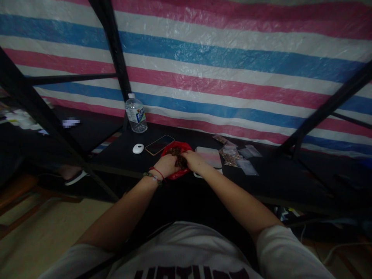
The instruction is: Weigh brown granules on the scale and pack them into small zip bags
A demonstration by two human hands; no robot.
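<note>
A red plastic bag lies open on the black table in front of me, with small dark brown bits inside. My left hand, with a red cord and a beaded bracelet at the wrist, reaches over the bag's near left rim. Its fingers curl down into the brown bits, and their tips are hidden. At the right rim is my right hand, closed on the edge of the bag, with its fingertips beside the contents. Just right of the bag lies a flat pale case.
Several small clear packets, some with brown bits, lie to the right. A phone, a white mouse and a clear bottle stand or lie left. Black metal posts frame the table before a striped sheet.
</note>
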